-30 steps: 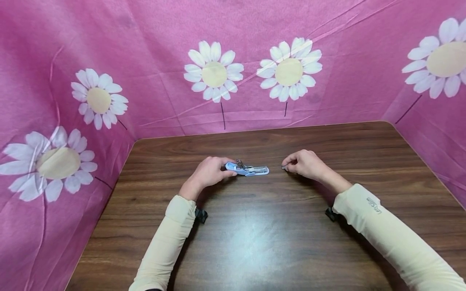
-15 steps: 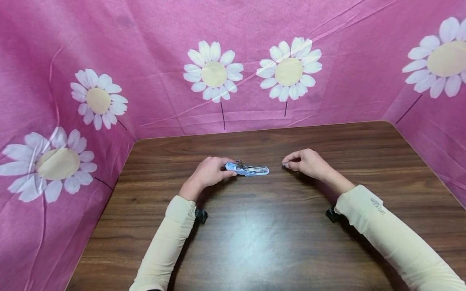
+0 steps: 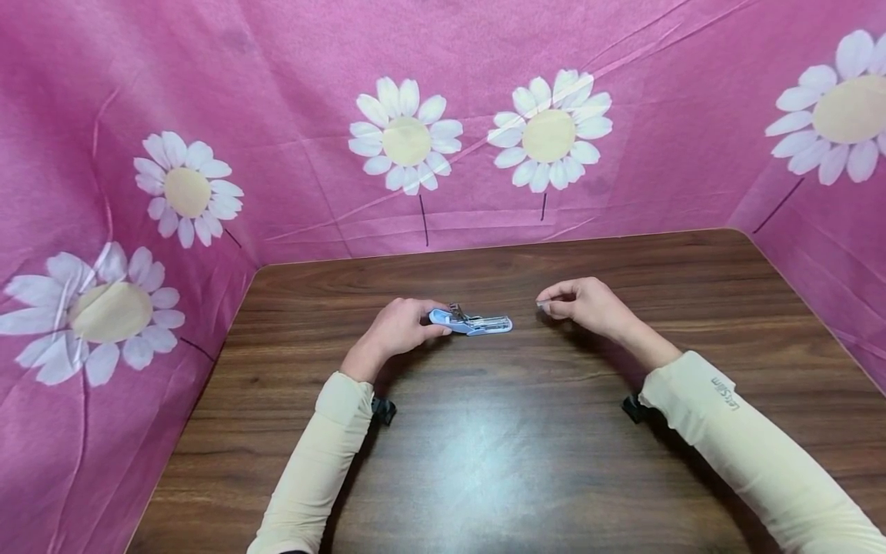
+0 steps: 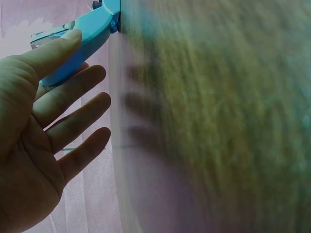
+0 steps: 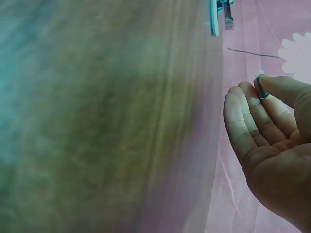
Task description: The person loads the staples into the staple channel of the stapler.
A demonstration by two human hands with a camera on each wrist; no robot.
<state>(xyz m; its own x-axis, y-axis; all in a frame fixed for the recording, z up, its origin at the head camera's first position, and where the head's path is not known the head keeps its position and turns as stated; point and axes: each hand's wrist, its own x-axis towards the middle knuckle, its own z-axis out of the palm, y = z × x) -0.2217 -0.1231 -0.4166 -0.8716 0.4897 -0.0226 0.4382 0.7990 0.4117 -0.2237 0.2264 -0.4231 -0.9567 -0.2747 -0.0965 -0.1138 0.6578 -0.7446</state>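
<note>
The opened blue stapler (image 3: pixel 457 326) lies on or just above the brown tabletop (image 3: pixel 484 408), its back end pinched by the left hand (image 3: pixel 398 329), its metal channel (image 3: pixel 490 323) facing up (too small to tell whether staples lie inside). Near its front end but apart, the right hand (image 3: pixel 588 310) pinches a small grey metal strip (image 5: pixel 261 87). Only the left wrist view shows the left hand's lower three fingers extended.

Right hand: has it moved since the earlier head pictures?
Yes, slightly: the right hand now shows nearer the back edge of the table; lifted or pushed away, I cannot tell.
</note>
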